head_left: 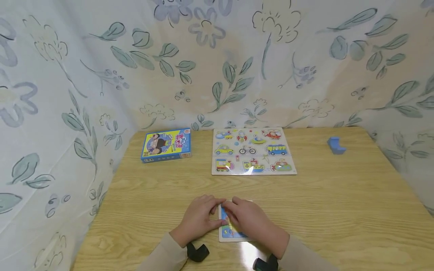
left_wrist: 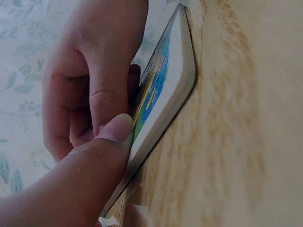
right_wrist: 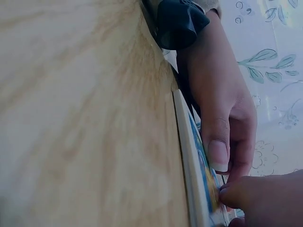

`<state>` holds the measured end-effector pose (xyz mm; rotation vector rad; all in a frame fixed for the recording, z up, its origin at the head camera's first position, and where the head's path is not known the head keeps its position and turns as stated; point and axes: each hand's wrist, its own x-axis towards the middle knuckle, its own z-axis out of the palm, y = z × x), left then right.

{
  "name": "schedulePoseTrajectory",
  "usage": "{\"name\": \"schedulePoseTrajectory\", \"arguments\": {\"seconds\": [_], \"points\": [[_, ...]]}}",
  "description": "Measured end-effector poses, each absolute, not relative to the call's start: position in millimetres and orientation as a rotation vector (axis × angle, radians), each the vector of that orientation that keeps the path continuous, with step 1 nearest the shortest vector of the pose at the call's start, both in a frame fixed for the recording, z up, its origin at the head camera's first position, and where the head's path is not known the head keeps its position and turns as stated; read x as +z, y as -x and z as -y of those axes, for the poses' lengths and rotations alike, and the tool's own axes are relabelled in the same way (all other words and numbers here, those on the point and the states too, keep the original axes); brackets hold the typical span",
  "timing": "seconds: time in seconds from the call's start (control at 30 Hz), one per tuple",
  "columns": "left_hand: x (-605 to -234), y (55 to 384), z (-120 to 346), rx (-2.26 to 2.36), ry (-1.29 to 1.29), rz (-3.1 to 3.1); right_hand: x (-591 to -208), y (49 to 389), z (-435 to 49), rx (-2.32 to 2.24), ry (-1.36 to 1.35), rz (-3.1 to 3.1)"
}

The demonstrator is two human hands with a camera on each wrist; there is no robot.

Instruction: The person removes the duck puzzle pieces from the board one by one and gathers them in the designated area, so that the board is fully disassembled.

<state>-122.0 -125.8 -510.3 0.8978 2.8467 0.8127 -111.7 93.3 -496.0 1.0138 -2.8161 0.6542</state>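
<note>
A small jigsaw puzzle (head_left: 225, 232) in a pale frame lies flat on the table, its picture blue, green and yellow. My left hand (head_left: 199, 217) rests at its left side, thumb straight on the frame's edge and index finger reaching to the top left corner. Over the right half of the puzzle is my right hand (head_left: 252, 222), fingers bent down onto the picture near the left fingertips. In the left wrist view, the left thumb (left_wrist: 116, 130) meets the border (left_wrist: 163, 104) beside the right hand's fingers. I cannot tell whether the right fingertips pinch a piece.
Behind the hands lies a vehicle picture puzzle board (head_left: 252, 151) with a glossy surface. A blue and yellow box (head_left: 166, 145) sits at the back left, a blue block (head_left: 335, 145) at the back right. Floral cloth (head_left: 217, 64) hangs behind the wooden table (head_left: 152, 203).
</note>
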Motion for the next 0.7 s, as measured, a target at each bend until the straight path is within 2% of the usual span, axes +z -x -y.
{"name": "schedulePoseTrajectory", "arguments": {"seconds": [0.43, 0.7], "points": [[-512.3, 121.6, 122.1, 0.824, -0.885, -2.892, -493.5, 115.0, -93.0, 0.636, -0.925, 2.913], [-513.9, 117.4, 119.4, 0.880, -0.826, -2.899, -493.9, 113.7, -95.9, 0.644, -0.969, 2.902]]}}
